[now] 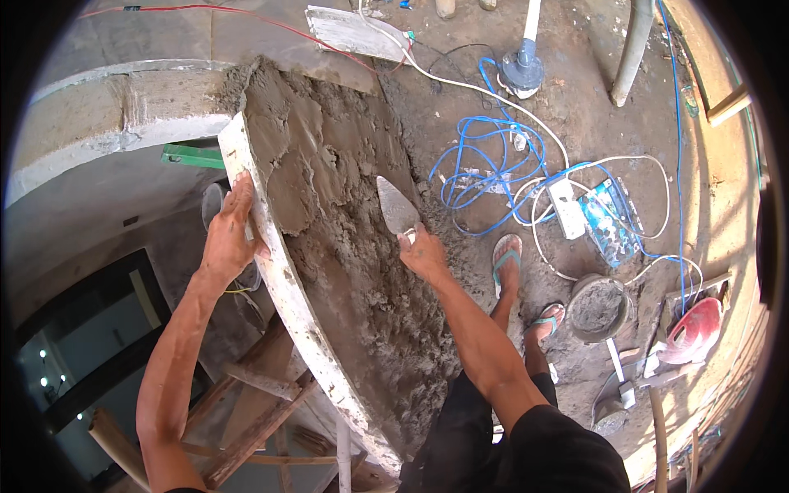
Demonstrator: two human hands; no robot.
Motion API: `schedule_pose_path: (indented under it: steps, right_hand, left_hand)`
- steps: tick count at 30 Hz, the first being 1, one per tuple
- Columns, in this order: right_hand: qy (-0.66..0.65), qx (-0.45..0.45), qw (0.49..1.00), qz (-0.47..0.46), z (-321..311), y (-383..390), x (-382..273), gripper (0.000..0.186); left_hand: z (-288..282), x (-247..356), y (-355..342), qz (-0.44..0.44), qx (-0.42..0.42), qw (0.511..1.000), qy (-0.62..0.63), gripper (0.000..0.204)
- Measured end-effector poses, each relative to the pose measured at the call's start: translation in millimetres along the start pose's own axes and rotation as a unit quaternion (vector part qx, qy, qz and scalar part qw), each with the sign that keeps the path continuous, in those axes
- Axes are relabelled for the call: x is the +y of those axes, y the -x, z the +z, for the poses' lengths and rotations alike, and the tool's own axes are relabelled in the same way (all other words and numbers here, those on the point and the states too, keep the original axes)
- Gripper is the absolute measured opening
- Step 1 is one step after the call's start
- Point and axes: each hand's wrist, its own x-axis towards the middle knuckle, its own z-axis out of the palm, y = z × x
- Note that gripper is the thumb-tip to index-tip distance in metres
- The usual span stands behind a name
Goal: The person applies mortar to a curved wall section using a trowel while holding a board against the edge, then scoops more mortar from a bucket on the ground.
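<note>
My right hand [425, 253] is closed round the handle of a pointed trowel [396, 205], its grey blade tilted up and left over the wet mortar [329, 177]. That mortar forms a wide bed along the ledge, smeared smoother at the far end and rough and crumbly nearer me. At the left, my left hand [230, 230] grips a long white board [283, 283] stained with mortar, which stands along the bed's outer edge. The fingers lie on the board's face and the thumb reaches over its edge. Most of the trowel's handle is hidden in my fist.
Blue cable [493, 156] lies in loops on the floor at right, beside a white power strip [565, 209]. A bucket [598, 308] of grey mix and a red basin [694, 331] stand farther right. Left of the board the ledge drops off above wooden props [255, 435].
</note>
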Motion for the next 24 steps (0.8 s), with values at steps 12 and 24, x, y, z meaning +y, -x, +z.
schedule_pose_path:
  steps: [12,24]
  right_hand:
    - [-0.328,-0.197,0.905,0.186,-38,72,33,0.041]
    - [0.098,0.267,0.928,0.241,-200,263,347,0.049]
  left_hand:
    - [0,-6,7,0.003,0.006,1.000,-0.016,0.109]
    - [-2,11,-10,-0.003,-0.002,1.000,-0.004,0.109]
